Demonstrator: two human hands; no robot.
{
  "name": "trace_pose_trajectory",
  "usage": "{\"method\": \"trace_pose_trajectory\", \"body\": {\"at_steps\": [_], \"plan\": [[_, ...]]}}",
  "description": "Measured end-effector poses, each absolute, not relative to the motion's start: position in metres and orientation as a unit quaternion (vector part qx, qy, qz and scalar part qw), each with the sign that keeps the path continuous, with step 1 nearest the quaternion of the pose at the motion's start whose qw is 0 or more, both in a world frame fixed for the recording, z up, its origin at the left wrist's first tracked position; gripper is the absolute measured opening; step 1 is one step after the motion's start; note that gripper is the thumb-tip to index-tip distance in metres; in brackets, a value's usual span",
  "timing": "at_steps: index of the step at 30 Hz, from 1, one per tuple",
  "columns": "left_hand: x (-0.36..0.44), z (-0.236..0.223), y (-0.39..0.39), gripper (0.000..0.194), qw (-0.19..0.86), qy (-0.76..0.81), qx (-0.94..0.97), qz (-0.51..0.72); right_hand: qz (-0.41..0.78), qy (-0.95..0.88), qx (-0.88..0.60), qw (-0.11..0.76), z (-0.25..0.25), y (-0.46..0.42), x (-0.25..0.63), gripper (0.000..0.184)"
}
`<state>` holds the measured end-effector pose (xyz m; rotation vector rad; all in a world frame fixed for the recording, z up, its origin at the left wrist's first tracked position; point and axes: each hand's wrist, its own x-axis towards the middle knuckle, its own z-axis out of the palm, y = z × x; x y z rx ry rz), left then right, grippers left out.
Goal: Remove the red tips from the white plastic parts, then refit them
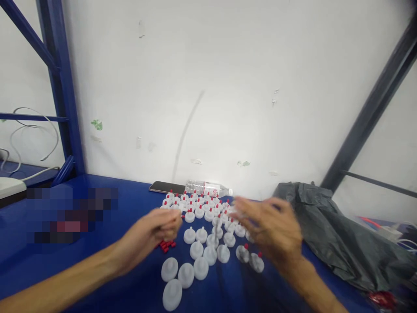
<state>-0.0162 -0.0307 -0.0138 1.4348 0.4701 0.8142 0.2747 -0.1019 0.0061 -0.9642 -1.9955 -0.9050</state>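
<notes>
White bottle tops (pixel 196 250) stood spread over the middle of the blue table (pixel 130 200), between and beyond the two hands. The nearer ones had bare spouts; most of the farther ones, crowded together, wore small red caps (pixel 167 246), and more of these lay loose beneath the left hand (pixel 164 224). The tops looked like light, fairly stiff plastic, perhaps a little slippery and easy to knock over; the broad rim seemed the surest hold, with the narrow spout left free. The red caps looked fit for a fingertip pinch.

The left hand had its fingers curled in; whether they gripped anything I cannot tell. The right hand (pixel 273 226), blurred, arched over the right edge of the group; its grasp could not be made out either.

Behind, a clear bottle (pixel 208 188) lay on its side beside a phone (pixel 167 187), no liquid discernible inside. A dark plastic bag (pixel 345 239) slumped at right, contents hidden.
</notes>
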Motion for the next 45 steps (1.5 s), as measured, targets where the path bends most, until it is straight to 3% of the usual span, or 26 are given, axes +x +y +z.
{"method": "trace_pose_trajectory", "body": {"at_steps": [3, 6, 8, 11, 20, 33, 45], "plan": [[-0.034, -0.001, -0.012, 0.052, 0.449, 0.262, 0.740, 0.427, -0.424, -0.685, -0.414, 0.424, 0.018, -0.089, 0.306, 0.024], [-0.040, -0.002, -0.005, 0.039, 0.224, 0.308, 0.857, 0.347, -0.396, -0.710, -0.422, 0.401, 0.019, -0.079, 0.312, 0.014], [-0.038, -0.009, -0.009, 0.022, 0.171, 0.286, 0.902, 0.275, -0.373, -0.732, -0.414, 0.392, 0.016, -0.076, 0.307, 0.010], [-0.031, -0.021, -0.018, 0.011, 0.171, 0.247, 0.930, 0.210, -0.351, -0.747, -0.408, 0.389, 0.011, -0.077, 0.300, 0.005], [-0.029, -0.015, -0.025, 0.007, 0.156, 0.277, 0.936, 0.151, -0.271, -0.775, -0.448, 0.354, 0.000, -0.074, 0.297, 0.006], [-0.030, -0.017, -0.023, 0.007, 0.159, 0.274, 0.938, 0.140, -0.186, -0.809, -0.454, 0.323, -0.009, -0.072, 0.290, 0.005], [-0.030, -0.016, -0.025, 0.009, 0.139, 0.252, 0.945, 0.154, -0.154, -0.844, -0.416, 0.303, -0.023, -0.069, 0.274, 0.017]]}}
